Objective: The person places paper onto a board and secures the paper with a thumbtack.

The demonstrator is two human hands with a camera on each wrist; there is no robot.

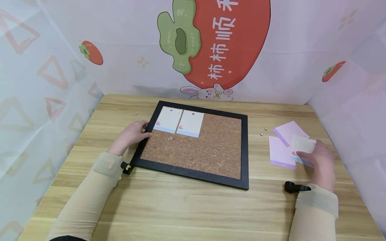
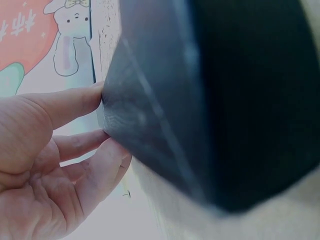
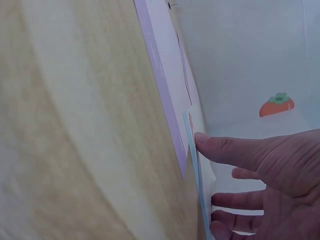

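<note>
In the head view, a black-framed cork board (image 1: 196, 150) lies on the table. My left hand (image 1: 132, 135) grips its left edge, thumb above the frame and fingers at the outer side; the left wrist view shows the hand (image 2: 55, 155) against the black frame (image 2: 150, 110). Two white note cards with blue bottom strips, a left card (image 1: 168, 118) and a right card (image 1: 190, 123), are pinned to the cork's upper left. At the right, my right hand (image 1: 321, 159) holds another white note card (image 1: 303, 144) by its sides, thumb on its lower left, over purple cards.
Under and beside the held card lie a lower purple card (image 1: 280, 152) and an upper purple card (image 1: 291, 130). Two small pins, one a silver pin (image 1: 261, 135), sit left of them. Another pin (image 1: 136, 113) lies left of the board. Patterned cloth walls border the table.
</note>
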